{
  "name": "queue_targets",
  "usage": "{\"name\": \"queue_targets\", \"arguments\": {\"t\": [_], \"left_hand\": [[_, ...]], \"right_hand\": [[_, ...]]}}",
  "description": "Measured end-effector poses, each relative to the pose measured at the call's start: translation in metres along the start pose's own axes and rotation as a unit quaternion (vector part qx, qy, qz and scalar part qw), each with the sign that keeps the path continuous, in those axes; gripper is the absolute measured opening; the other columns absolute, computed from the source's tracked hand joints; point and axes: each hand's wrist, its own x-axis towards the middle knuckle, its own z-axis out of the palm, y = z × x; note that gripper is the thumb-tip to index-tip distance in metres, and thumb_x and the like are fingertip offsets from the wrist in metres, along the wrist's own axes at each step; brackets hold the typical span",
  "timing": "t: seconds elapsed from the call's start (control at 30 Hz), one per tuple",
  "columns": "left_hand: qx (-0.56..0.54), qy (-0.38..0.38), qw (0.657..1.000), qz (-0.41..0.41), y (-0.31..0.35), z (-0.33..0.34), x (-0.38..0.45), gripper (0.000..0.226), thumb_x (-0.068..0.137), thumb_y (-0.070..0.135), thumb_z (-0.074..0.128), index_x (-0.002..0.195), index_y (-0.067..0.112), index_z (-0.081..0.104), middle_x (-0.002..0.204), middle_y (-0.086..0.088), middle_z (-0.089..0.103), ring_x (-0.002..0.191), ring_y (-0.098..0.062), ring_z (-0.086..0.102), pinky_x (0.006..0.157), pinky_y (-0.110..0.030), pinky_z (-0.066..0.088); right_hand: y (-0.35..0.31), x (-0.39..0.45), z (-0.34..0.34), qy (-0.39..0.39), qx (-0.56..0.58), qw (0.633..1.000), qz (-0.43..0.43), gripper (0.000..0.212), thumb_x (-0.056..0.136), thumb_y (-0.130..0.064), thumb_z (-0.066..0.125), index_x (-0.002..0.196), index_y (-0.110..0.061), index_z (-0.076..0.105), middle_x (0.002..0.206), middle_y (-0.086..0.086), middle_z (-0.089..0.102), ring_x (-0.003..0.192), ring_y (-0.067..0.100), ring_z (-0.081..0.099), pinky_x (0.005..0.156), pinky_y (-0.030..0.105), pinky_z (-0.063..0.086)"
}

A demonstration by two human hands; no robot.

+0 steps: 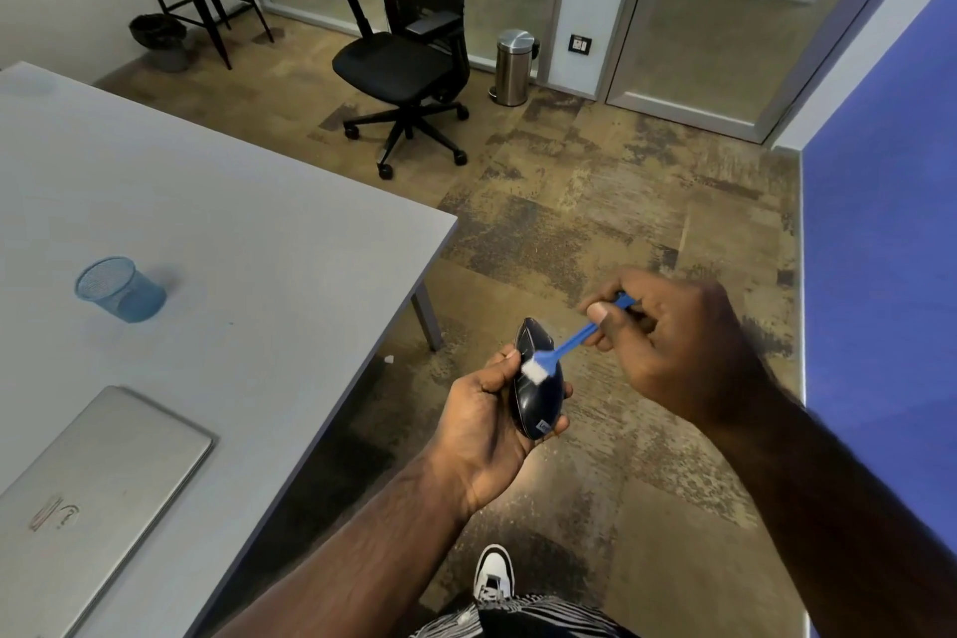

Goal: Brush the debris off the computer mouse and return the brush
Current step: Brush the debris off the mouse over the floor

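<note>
We see one glossy black computer mouse [536, 386] cradled in the left hand [487, 425] above the floor, beside the grey table [248, 223]. The right hand [683, 342] pinches one blue plastic brush [575, 339], its white bristles touching the mouse.

No lettering is reading clearly anywhere. A small label [545, 425] is sitting on the near end of the computer mouse [536, 391], too blurred to make out, and a reddish sticker [47, 513] is showing on the laptop [98, 471], likewise illegible.
</note>
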Motion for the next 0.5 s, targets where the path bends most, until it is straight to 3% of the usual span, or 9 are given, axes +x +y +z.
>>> {"name": "queue_targets", "arguments": {"t": [0.07,0.23,0.4,0.5], "left_hand": [[0.007,0.003,1.000,0.000,0.001,0.000,0.001,0.061,0.082,0.032,0.053,0.138,0.009,0.049,0.110,-0.017,0.060,0.086,-0.029,0.064,0.064,-0.035,0.053],[-0.012,-0.004,1.000,-0.003,-0.001,0.000,0.000,0.054,0.084,0.027,0.052,0.136,0.012,0.051,0.107,-0.016,0.061,0.088,-0.031,0.062,0.061,-0.034,0.054],[-0.010,-0.005,1.000,0.000,-0.002,0.000,-0.001,0.058,0.082,0.025,0.053,0.138,0.011,0.048,0.102,-0.016,0.064,0.086,-0.031,0.062,0.063,-0.036,0.053],[-0.017,-0.007,1.000,-0.005,-0.002,-0.001,-0.002,0.055,0.082,0.023,0.053,0.136,0.013,0.051,0.108,-0.016,0.061,0.087,-0.032,0.062,0.061,-0.035,0.054]], "right_hand": [[-0.001,-0.002,0.003,-0.029,-0.009,1.000,-0.008,0.018,0.089,-0.026,0.053,0.091,-0.016,0.068,0.067,-0.004,0.070,0.056,0.017,0.069,0.044,0.040,0.055],[0.007,0.003,0.005,0.053,-0.073,0.996,0.016,0.012,0.094,-0.016,0.057,0.097,-0.014,0.069,0.068,-0.001,0.069,0.055,0.018,0.068,0.043,0.040,0.055],[0.006,0.003,-0.001,-0.017,-0.027,0.999,-0.003,0.019,0.091,-0.025,0.053,0.094,-0.015,0.069,0.067,0.000,0.070,0.054,0.019,0.068,0.042,0.041,0.055],[0.009,0.007,-0.002,0.025,-0.052,0.998,0.008,0.013,0.093,-0.015,0.058,0.096,-0.013,0.070,0.068,0.001,0.069,0.056,0.020,0.068,0.043,0.041,0.055]]}}
